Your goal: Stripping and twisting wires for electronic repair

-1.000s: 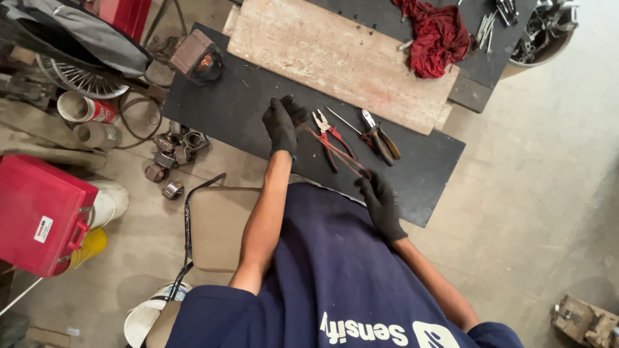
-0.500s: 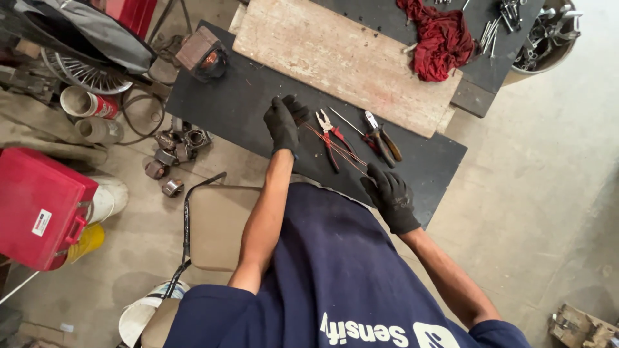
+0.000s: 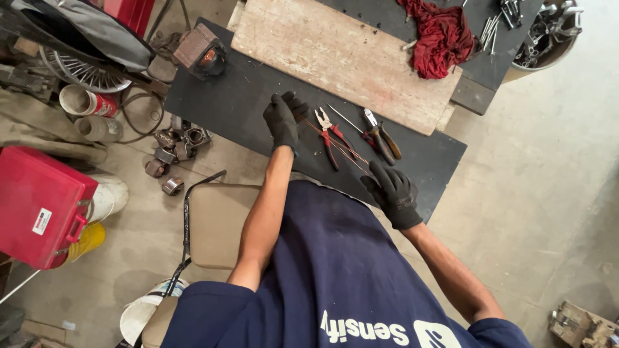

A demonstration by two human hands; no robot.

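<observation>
Your left hand (image 3: 284,120), in a black glove, rests just above the frame's centre on the dark board (image 3: 225,103), fingers curled on one end of thin reddish wires (image 3: 342,147). Your right hand (image 3: 391,191), also gloved, sits right of centre, loosely half-closed at the wires' other end; grip unclear. Red-handled pliers (image 3: 327,135) lie between them, a wooden plank (image 3: 335,55) above.

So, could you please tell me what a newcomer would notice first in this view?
Two black-gloved hands over a dark table: the left hand at one end of thin red wires, the right hand at the other. Between them lie red-handled pliers, beneath a pale wooden board. A crumpled red rag lies at the top, and a red case sits far left.
</observation>
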